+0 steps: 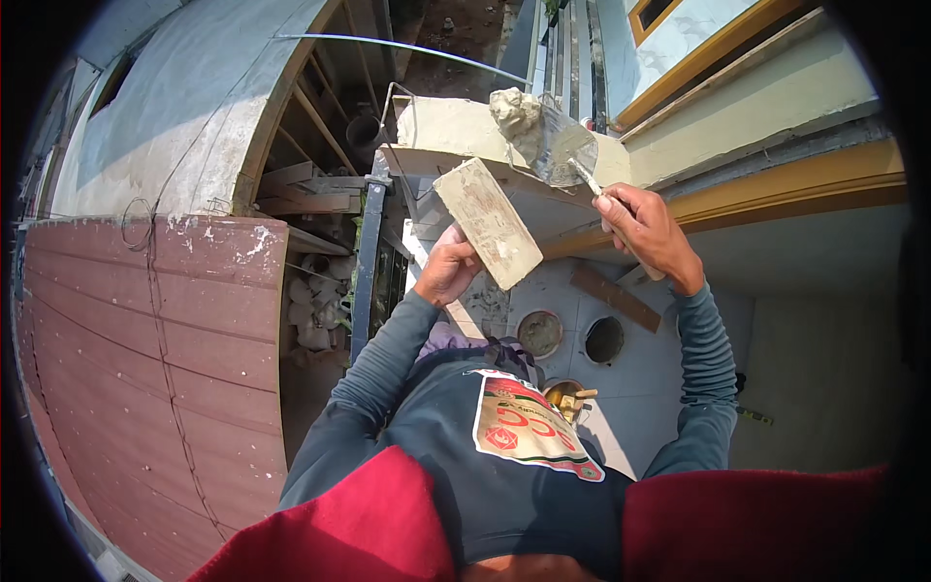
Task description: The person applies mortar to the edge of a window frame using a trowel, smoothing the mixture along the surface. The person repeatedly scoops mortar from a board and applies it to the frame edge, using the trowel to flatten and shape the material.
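Observation:
My left hand [450,266] is closed round the underside of a flat rectangular plastering float [489,223]. Its pale, mortar-stained face is turned up, and the fingers under it are mostly hidden. In my right hand [647,229] is the handle of a trowel [566,147], its smeared blade reaching up and left over a wall top [448,126]. A lump of wet plaster [515,111] sits at the far side of the blade; whether it rests on the blade or the wall, I cannot tell. The float is just nearer to me than the wall top.
Below stand a bucket of grey mix [539,334], a dark-mouthed bucket [603,340], a plank [616,299] and a yellow container [567,396] with tools. A dark metal post [369,262] and a reddish roof [165,349] lie left. A thin pale pipe [417,47] crosses beyond the wall.

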Motion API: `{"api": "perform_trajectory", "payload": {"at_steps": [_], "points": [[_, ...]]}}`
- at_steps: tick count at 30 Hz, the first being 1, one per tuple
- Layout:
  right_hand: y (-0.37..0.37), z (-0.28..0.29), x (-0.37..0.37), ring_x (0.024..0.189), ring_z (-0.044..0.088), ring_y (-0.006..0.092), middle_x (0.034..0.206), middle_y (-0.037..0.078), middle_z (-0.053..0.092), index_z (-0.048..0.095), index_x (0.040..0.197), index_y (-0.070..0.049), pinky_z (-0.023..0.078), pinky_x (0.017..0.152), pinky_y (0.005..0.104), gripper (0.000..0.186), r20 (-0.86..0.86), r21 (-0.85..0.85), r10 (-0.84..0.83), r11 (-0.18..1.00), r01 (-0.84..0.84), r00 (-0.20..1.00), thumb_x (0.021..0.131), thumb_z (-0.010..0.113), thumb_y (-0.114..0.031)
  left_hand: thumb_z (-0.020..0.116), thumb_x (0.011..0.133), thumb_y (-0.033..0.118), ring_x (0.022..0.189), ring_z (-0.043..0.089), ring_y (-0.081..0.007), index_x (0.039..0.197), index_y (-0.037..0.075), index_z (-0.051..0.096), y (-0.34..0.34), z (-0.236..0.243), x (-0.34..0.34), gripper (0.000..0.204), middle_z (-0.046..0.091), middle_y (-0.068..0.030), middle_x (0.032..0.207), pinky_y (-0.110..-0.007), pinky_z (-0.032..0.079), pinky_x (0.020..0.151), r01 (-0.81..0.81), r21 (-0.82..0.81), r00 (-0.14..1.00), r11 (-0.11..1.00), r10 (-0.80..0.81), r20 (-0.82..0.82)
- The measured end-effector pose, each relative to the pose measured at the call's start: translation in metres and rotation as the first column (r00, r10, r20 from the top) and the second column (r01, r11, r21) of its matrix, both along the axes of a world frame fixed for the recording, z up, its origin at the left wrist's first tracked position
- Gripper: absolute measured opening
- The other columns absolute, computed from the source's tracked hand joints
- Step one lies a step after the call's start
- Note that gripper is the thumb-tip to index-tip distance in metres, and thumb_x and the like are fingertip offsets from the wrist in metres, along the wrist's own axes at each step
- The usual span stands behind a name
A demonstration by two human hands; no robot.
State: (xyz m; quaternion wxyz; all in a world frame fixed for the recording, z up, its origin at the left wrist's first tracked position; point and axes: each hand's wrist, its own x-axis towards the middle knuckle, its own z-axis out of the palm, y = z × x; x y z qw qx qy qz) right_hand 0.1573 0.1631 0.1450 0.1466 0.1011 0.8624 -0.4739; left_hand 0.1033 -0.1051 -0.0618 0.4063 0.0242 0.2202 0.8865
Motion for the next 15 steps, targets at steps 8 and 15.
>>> {"api": "perform_trajectory", "payload": {"at_steps": [8, 15], "points": [[-0.048, -0.049, -0.08, 0.083, 0.066, 0.0416, 0.095, 0.022, 0.068, 0.066, 0.108, 0.001, 0.053, 0.072, 0.0462, 0.031, -0.291, 0.757, 0.371, 0.652, -0.025, 0.882, 0.095, 0.062, -0.026, 0.059, 0.092, 0.007, 0.126, 0.052, -0.0176, 0.149, 0.006, 0.035, -0.026, -0.006, -0.025, 0.062, 0.053, -0.0072, 0.137, -0.036, 0.042, 0.105, 0.041, -0.345, 0.964, 0.938, -0.128, -0.234], [-0.05, -0.03, -0.081, 0.081, 0.067, 0.0394, 0.092, 0.023, 0.069, 0.067, 0.107, 0.006, 0.054, 0.072, 0.0418, 0.029, -0.407, 0.636, 0.32, 0.772, 0.014, 0.856, 0.092, 0.068, -0.019, 0.06, 0.092, 0.016, 0.142, 0.034, -0.0278, 0.14, 0.004, 0.048, 0.033, -0.014, -0.044, 0.051, 0.035, -0.0153, 0.152, -0.038, 0.029, 0.116, -0.087, -0.37, 0.766, 0.925, -0.175, -0.618]]}}
